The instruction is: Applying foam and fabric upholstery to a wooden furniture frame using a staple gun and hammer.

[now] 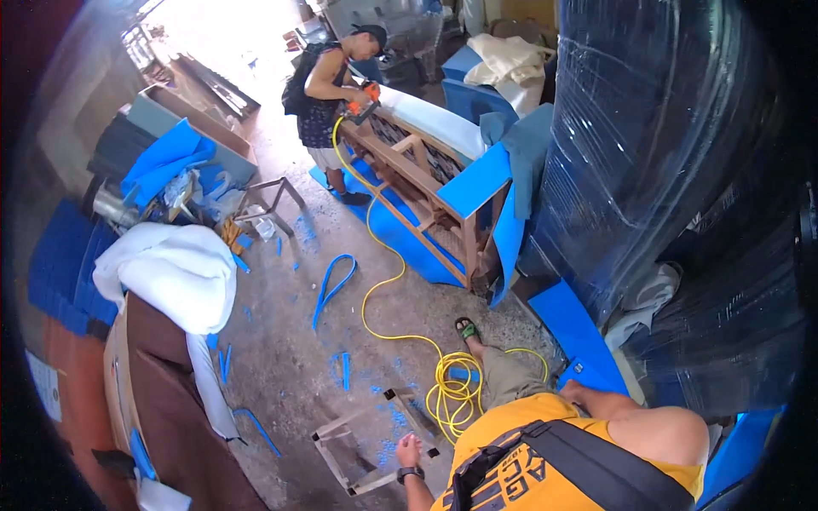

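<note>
My left hand (408, 450), with a dark watch on the wrist, hangs loosely with slightly bent fingers and nothing visible in it. It is nearest a small bare frame (341, 430) lying on the floor among blue scraps. My right arm (601, 406) is bent beside my yellow shirt, near a blue sheet (565, 318); that hand is hidden. A coiled yellow hose (443, 396) lies by my sandalled foot. Ahead, another person (322, 85) holds an orange tool (362, 107) with the hose attached, over a long wooden frame (409, 155) partly covered with blue foam (473, 179).
Tall furniture in dark plastic wrap (630, 145) lines my right. On the left stand a brown upholstered piece (170, 400) with white padding (166, 272), stacked blue foam (64, 264) and a cluttered pile (166, 162). A blue strip loop (332, 285) and scraps lie on the concrete floor (290, 341).
</note>
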